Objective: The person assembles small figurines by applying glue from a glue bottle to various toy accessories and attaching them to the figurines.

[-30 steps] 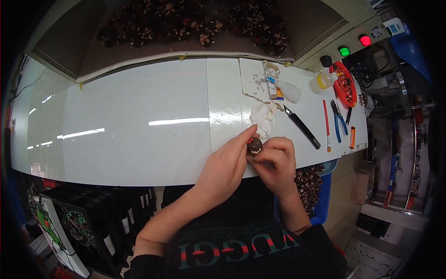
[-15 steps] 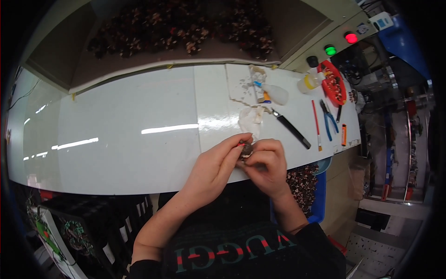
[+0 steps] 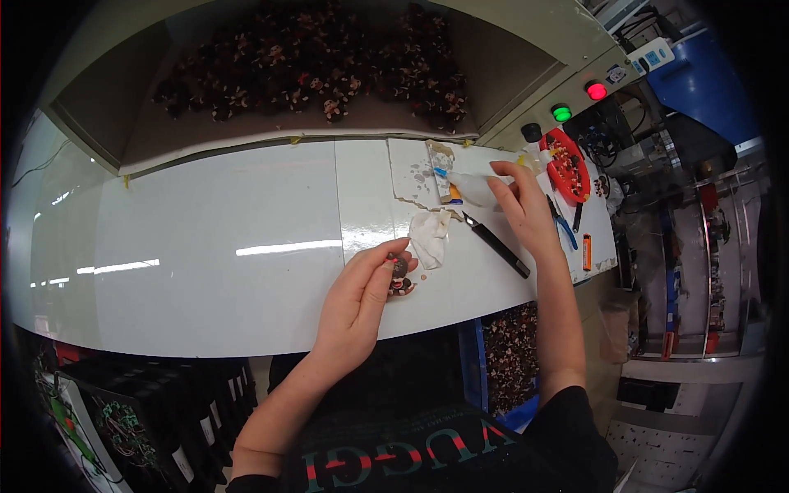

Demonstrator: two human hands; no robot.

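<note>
My left hand pinches a small dark brown figurine with red and pale details, just above the table's near edge. My right hand is stretched over the tabletop, its thumb and fingers apart, at the right end of a translucent squeeze bottle with a blue tip. Whether the fingertips touch the bottle I cannot tell. A crumpled white tissue lies just beyond the figurine. To the right of the tissue is a black-handled craft knife.
Many similar figurines fill the open cabinet at the back. A red tray of small parts, pliers and an orange tube lie at right. Below the table edge, a blue bin holds more pieces.
My right hand has left the figurine and moved up and right to the squeeze bottle. My left hand, still holding the figurine, has shifted slightly left. The view has tilted a little.
</note>
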